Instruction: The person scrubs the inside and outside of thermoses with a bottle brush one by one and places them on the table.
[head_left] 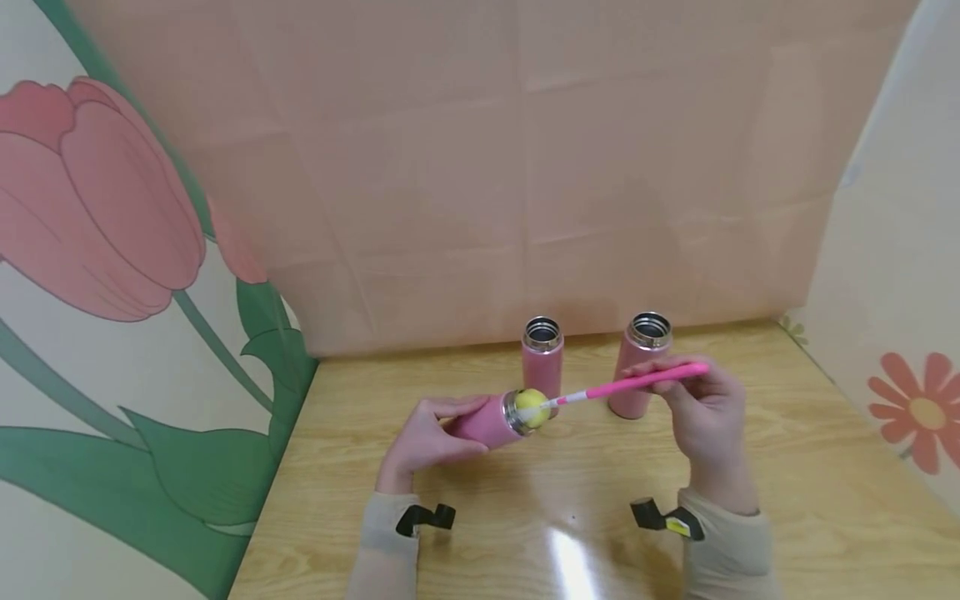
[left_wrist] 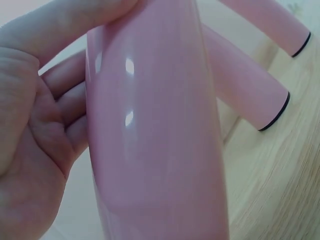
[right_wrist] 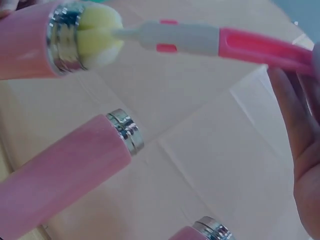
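The right hand (head_left: 708, 408) pinches a pink sponge brush (head_left: 615, 387); off at its nine o'clock, the left hand (head_left: 420, 437), the nearer one, grips the pink bottle (head_left: 487, 423), tipped mouth towards three, nearly in line with the brush, sponge head (head_left: 532, 407) touching the rim.

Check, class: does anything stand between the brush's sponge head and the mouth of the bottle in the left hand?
Nothing visible does: the yellow sponge head of the bottle brush meets the steel neck of the tilted pink bottle. Two upright bottles stand farther back.
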